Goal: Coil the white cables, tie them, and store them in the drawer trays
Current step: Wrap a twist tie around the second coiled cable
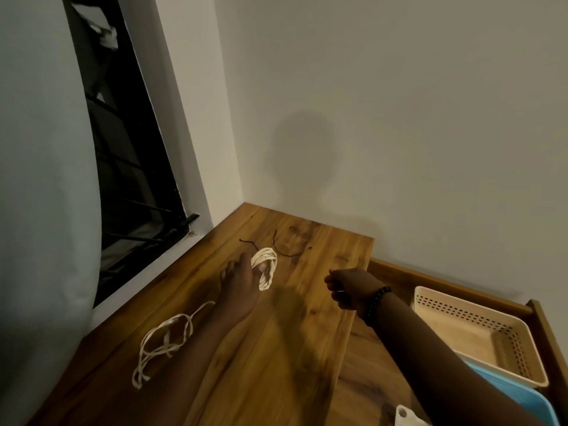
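- One white cable is wound into a small coil (265, 267), held on the tabletop (276, 348) by the left hand (238, 284), thumb through the loops
- Right hand (347, 287) hovers curled; whether it pinches anything, cannot tell
- Black ties (287, 249) lie just beyond, not yet used
- A second cable (163, 342) sprawls loose near the left edge
- Beige tray (479, 330) in the open drawer holds no cable; plenty of room rightward

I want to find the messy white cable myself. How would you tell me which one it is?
Start at the wooden tabletop and look along its window side, close to you. The loose white cable lies there in floppy loops, beside the left forearm, with nothing holding it. The other white cable is a small tight coil, farther away, in the left hand.
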